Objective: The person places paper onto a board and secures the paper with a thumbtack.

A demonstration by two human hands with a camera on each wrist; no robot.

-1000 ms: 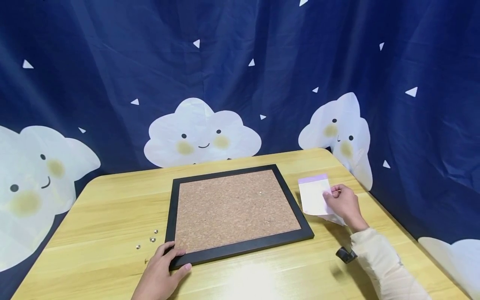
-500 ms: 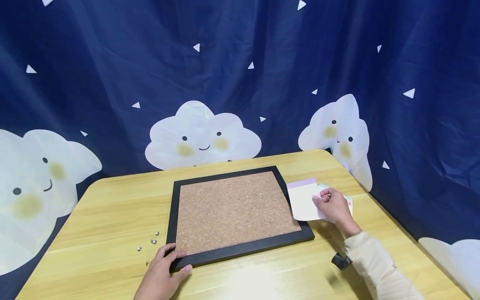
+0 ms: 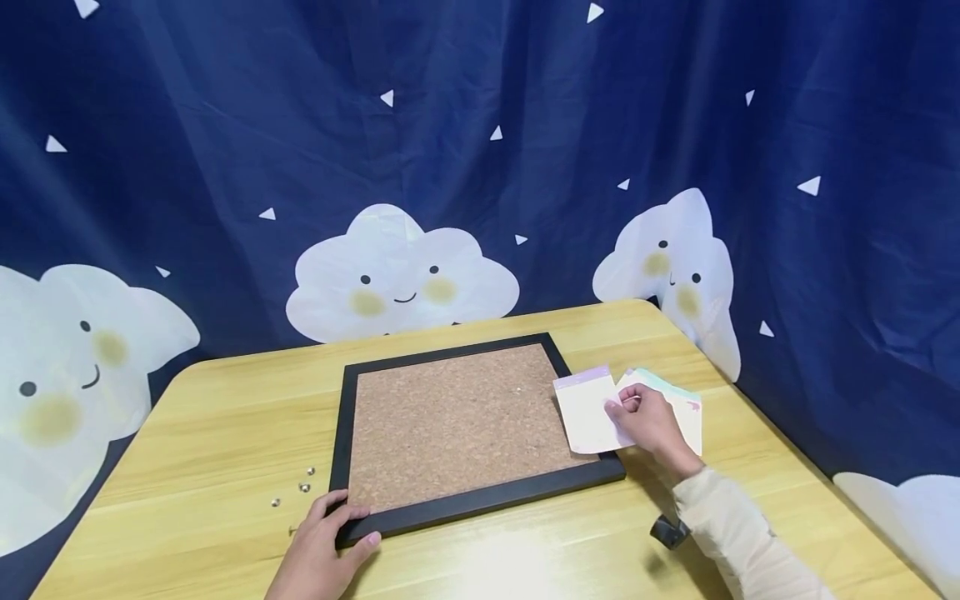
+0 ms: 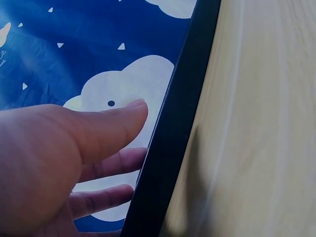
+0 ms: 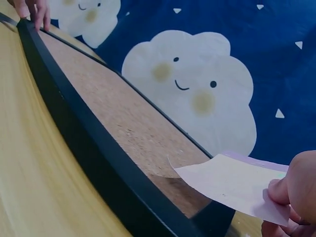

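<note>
A cork board [image 3: 457,425] in a black frame lies on the table. My left hand [image 3: 318,546] rests at its near left corner, fingers touching the frame; in the left wrist view the fingers [image 4: 111,165] are nearly straight against the black frame edge [image 4: 173,118]. Between thumb and fingers, my right hand [image 3: 648,421] pinches a cream note sheet [image 3: 587,412] with a purple top band. The sheet hangs over the right side of the frame, slightly curved, its far corner above the cork in the right wrist view. More note paper [image 3: 686,417] with a green band is partly hidden behind that hand.
Several small silver tacks [image 3: 304,487] lie on the wooden table [image 3: 217,433] left of the board. A black object [image 3: 667,532] sits beneath the right sleeve. A blue curtain [image 3: 450,100] with cloud prints stands behind the table.
My right hand has moved left with the note sheet, bringing it over the frame's right side. The green-banded paper has come into view behind it. The left hand stays at the corner.
</note>
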